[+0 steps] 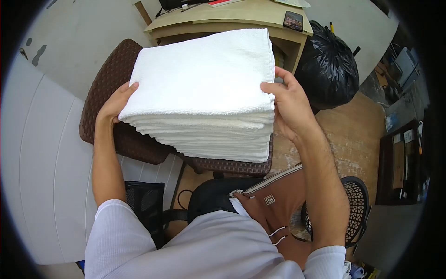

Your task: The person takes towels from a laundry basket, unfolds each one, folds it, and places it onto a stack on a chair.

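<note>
A tall stack of folded white towels (209, 137) rests on a brown woven chair (160, 153). The top towel (200, 74) lies flat, its folded edge facing me. At its left edge my left hand (118, 100) grips with the thumb on top and the fingers hidden underneath. My right hand (289, 100) pinches the right edge, thumb on the upper face and fingers bent around the side. How many layers each hand grips I cannot tell.
Behind the stack stands a pale wooden desk (227, 16) with a phone (293, 21) on its corner. A full black garbage bag (330, 65) sits right of the desk. A dark wooden cabinet (399, 162) is at far right, and a white panelled wall (46, 139) at left.
</note>
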Available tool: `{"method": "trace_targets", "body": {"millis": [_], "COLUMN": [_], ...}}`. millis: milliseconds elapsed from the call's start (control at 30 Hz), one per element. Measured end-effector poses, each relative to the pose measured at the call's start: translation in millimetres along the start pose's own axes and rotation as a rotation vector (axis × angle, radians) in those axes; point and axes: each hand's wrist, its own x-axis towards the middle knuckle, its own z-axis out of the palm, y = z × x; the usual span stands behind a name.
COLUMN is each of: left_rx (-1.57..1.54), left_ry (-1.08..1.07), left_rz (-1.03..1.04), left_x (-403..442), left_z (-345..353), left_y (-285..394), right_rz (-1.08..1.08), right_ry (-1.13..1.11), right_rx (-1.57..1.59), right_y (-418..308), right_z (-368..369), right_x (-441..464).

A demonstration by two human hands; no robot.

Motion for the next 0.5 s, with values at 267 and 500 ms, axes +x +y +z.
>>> {"method": "trace_targets", "body": {"millis": [267,500], "left_rx": [0.079,0.696], "left_ry": [0.012,0.246], "left_rz": [0.050,0.393], "left_x": [-8,-6], "left_z": [4,-19], "left_y": [6,36], "right_rz": [-0.079,-0.102], "right_ry": [0.018,0.235], "right_rx": [-0.079,-0.145], "right_y": [0,18], "right_z": [-10,-90], "right_x": [-16,-78]}}
